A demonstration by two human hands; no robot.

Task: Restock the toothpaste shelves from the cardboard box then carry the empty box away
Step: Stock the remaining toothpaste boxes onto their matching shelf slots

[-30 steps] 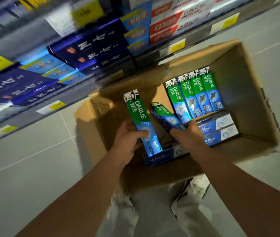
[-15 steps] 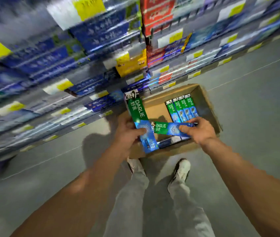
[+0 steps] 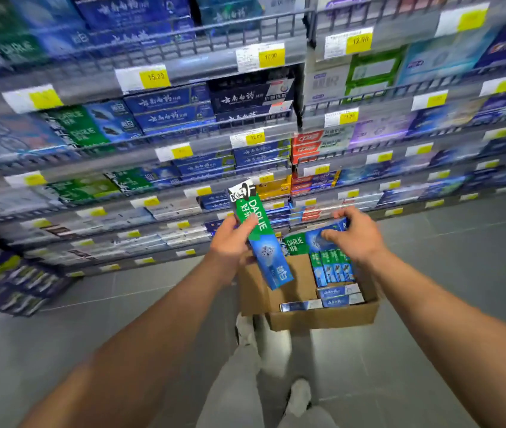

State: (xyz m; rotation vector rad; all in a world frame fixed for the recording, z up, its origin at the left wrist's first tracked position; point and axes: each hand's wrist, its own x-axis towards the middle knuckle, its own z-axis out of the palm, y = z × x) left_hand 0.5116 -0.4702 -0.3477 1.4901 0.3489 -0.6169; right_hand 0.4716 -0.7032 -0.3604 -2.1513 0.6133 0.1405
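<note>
An open cardboard box [image 3: 322, 318] stands on the floor below the shelves. Inside it several green-and-blue Darlie cartons [image 3: 333, 268] stand upright, with blue cartons [image 3: 338, 296] lying flat at its near side. My left hand [image 3: 230, 242] grips one Darlie toothpaste carton [image 3: 259, 239], held nearly upright above the box's left part. My right hand [image 3: 355, 234] holds a second Darlie carton [image 3: 307, 240] lying sideways over the box. Toothpaste shelves [image 3: 214, 140] rise in front of me, with Darlie rows [image 3: 81, 128] at the upper left.
Yellow price tags [image 3: 155, 77] line the shelf rails. My legs and white shoes [image 3: 245, 329] stand on the grey tiled floor just behind the box. More blue packs [image 3: 19, 291] sit low at the far left.
I have stood up and the view has lifted from the box to the shelves. Both hands have risen out of the box, each with a Darlie carton.
</note>
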